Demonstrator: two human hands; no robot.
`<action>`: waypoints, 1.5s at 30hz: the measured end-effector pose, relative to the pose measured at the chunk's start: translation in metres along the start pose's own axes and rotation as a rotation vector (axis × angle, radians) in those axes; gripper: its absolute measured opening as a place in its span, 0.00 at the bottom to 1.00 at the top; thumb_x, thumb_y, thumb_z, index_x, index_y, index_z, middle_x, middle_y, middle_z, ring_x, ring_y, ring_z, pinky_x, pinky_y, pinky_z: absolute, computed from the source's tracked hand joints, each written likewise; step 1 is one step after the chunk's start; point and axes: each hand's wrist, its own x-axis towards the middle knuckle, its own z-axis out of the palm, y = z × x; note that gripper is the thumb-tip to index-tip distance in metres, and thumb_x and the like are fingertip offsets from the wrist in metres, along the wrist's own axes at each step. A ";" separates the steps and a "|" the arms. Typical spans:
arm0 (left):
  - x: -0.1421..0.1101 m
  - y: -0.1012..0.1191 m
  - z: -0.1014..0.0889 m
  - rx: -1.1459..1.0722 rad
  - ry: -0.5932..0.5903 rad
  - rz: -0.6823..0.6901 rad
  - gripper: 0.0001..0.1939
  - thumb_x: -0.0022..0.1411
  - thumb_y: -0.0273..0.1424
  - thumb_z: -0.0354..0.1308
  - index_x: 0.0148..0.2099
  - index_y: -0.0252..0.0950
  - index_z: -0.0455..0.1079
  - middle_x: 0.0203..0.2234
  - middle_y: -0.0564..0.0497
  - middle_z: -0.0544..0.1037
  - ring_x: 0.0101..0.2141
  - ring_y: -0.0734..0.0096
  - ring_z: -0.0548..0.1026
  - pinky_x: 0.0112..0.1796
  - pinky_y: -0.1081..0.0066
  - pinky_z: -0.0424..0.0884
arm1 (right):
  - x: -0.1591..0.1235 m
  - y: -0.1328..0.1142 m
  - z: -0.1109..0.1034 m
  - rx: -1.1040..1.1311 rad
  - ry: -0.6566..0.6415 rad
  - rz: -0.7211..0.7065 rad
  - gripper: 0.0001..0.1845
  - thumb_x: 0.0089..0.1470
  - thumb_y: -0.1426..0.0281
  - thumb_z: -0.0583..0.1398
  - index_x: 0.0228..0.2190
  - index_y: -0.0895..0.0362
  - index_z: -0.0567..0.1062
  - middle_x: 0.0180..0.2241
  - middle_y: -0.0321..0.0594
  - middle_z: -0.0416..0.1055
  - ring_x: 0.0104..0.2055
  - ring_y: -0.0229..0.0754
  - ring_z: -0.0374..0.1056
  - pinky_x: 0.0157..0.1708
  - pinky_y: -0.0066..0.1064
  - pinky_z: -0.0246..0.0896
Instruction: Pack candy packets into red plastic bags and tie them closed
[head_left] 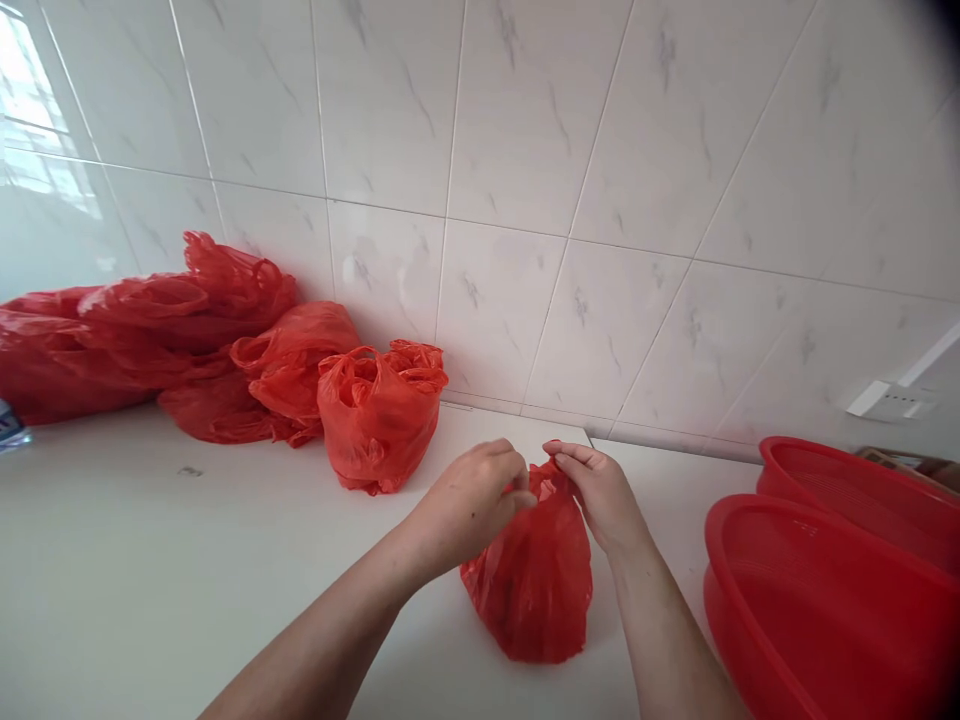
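A filled red plastic bag (pixel 536 590) rests on the white tabletop in front of me, its top gathered upward. My right hand (pixel 604 490) pinches the twisted top of this bag between thumb and fingers. At the other side of the bag's neck, my left hand (pixel 484 500) is closed with curled fingers, touching the plastic; the exact part it grips is partly hidden. Behind my left hand stands another full red plastic bag (pixel 382 425) with loose handles.
More red bags (pixel 142 335) are heaped along the tiled wall at left. Two red plastic basins (pixel 724 530) stand at the right. A wall socket (pixel 892 400) is above them. Part of a bottle (pixel 11 425) shows at the left edge. A small scrap (pixel 190 471) lies on the table.
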 end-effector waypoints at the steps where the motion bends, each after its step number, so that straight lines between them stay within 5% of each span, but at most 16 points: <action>1: -0.004 0.002 -0.001 0.026 -0.100 0.027 0.08 0.55 0.26 0.53 0.25 0.37 0.59 0.27 0.54 0.68 0.28 0.71 0.65 0.27 0.72 0.58 | 0.006 0.009 -0.003 -0.043 0.071 -0.004 0.16 0.44 0.64 0.61 0.36 0.59 0.77 0.34 0.41 0.75 0.32 0.40 0.69 0.37 0.34 0.64; 5: -0.022 -0.001 0.003 0.019 -0.390 0.127 0.14 0.53 0.24 0.55 0.20 0.37 0.55 0.23 0.54 0.68 0.21 0.75 0.62 0.21 0.71 0.53 | 0.027 0.052 -0.015 -0.207 0.227 0.007 0.13 0.39 0.71 0.58 0.30 0.57 0.79 0.28 0.39 0.74 0.30 0.42 0.67 0.36 0.36 0.62; 10: -0.036 -0.014 0.008 -0.096 -0.446 0.077 0.12 0.53 0.25 0.56 0.21 0.38 0.58 0.24 0.54 0.69 0.23 0.73 0.64 0.21 0.71 0.55 | 0.035 0.081 -0.017 -0.189 0.217 0.027 0.10 0.38 0.72 0.59 0.26 0.57 0.78 0.26 0.40 0.74 0.31 0.44 0.67 0.35 0.36 0.62; 13: -0.034 -0.018 0.004 -0.255 -0.373 -0.082 0.08 0.55 0.27 0.54 0.26 0.38 0.60 0.24 0.55 0.70 0.24 0.73 0.65 0.23 0.73 0.57 | 0.035 0.079 -0.020 -0.097 0.177 -0.007 0.16 0.44 0.67 0.61 0.38 0.56 0.75 0.31 0.39 0.74 0.34 0.42 0.69 0.35 0.34 0.64; 16: -0.026 -0.024 0.002 -0.497 -0.202 -0.208 0.07 0.62 0.33 0.50 0.31 0.38 0.59 0.25 0.55 0.70 0.27 0.73 0.68 0.27 0.73 0.63 | 0.032 0.079 -0.028 0.166 0.057 0.036 0.27 0.48 0.61 0.63 0.50 0.51 0.67 0.41 0.39 0.74 0.40 0.41 0.70 0.38 0.32 0.64; 19: -0.019 -0.036 0.003 -0.679 -0.133 -0.239 0.11 0.64 0.39 0.49 0.34 0.38 0.57 0.26 0.53 0.72 0.28 0.73 0.70 0.31 0.70 0.67 | 0.027 0.084 -0.037 0.349 -0.228 0.184 0.26 0.45 0.60 0.66 0.46 0.54 0.71 0.45 0.45 0.72 0.39 0.42 0.71 0.38 0.32 0.64; 22: -0.018 -0.050 0.003 -0.780 -0.272 -0.167 0.18 0.56 0.39 0.60 0.45 0.40 0.57 0.34 0.51 0.72 0.30 0.74 0.71 0.32 0.70 0.68 | 0.023 0.087 -0.039 0.325 -0.400 0.217 0.24 0.45 0.59 0.66 0.43 0.60 0.75 0.40 0.46 0.73 0.32 0.38 0.68 0.33 0.30 0.63; 24: -0.020 -0.057 0.004 -0.701 -0.402 -0.129 0.35 0.46 0.34 0.68 0.54 0.44 0.56 0.39 0.51 0.69 0.32 0.74 0.70 0.32 0.71 0.68 | 0.022 0.086 -0.037 0.318 -0.387 0.199 0.23 0.46 0.60 0.67 0.42 0.60 0.76 0.32 0.41 0.72 0.26 0.33 0.63 0.28 0.26 0.59; 26: -0.022 -0.058 0.008 -0.540 -0.473 -0.126 0.42 0.41 0.30 0.69 0.58 0.48 0.57 0.38 0.53 0.69 0.32 0.72 0.70 0.32 0.71 0.67 | 0.022 0.084 -0.034 0.318 -0.347 0.190 0.21 0.44 0.62 0.67 0.40 0.60 0.77 0.27 0.36 0.69 0.24 0.29 0.57 0.25 0.23 0.54; 32: -0.026 -0.046 0.030 -0.524 -0.439 -0.088 0.14 0.56 0.27 0.54 0.45 0.42 0.74 0.32 0.52 0.74 0.30 0.71 0.70 0.31 0.72 0.67 | 0.020 0.077 -0.025 0.357 -0.310 0.158 0.15 0.44 0.62 0.67 0.31 0.59 0.74 0.34 0.40 0.73 0.19 0.27 0.47 0.19 0.23 0.44; 37: -0.028 -0.054 0.045 -0.388 -0.359 0.030 0.18 0.54 0.23 0.52 0.45 0.44 0.74 0.39 0.50 0.73 0.33 0.71 0.70 0.32 0.72 0.66 | 0.015 0.073 -0.018 0.397 -0.343 0.181 0.12 0.50 0.62 0.61 0.33 0.54 0.65 0.27 0.36 0.73 0.16 0.27 0.44 0.18 0.22 0.36; 41: -0.027 -0.066 0.055 -0.359 -0.271 0.010 0.09 0.58 0.26 0.51 0.29 0.36 0.71 0.31 0.50 0.71 0.30 0.72 0.66 0.30 0.72 0.63 | 0.021 0.080 -0.013 0.365 -0.330 0.200 0.10 0.46 0.67 0.61 0.31 0.54 0.65 0.16 0.25 0.60 0.15 0.28 0.42 0.17 0.23 0.36; 45: -0.023 -0.066 0.056 -0.497 -0.276 -0.086 0.15 0.60 0.35 0.53 0.24 0.35 0.61 0.22 0.56 0.63 0.25 0.76 0.59 0.26 0.74 0.57 | 0.027 0.089 -0.010 0.348 -0.250 0.192 0.11 0.42 0.69 0.62 0.30 0.54 0.65 0.14 0.23 0.53 0.15 0.28 0.39 0.16 0.23 0.35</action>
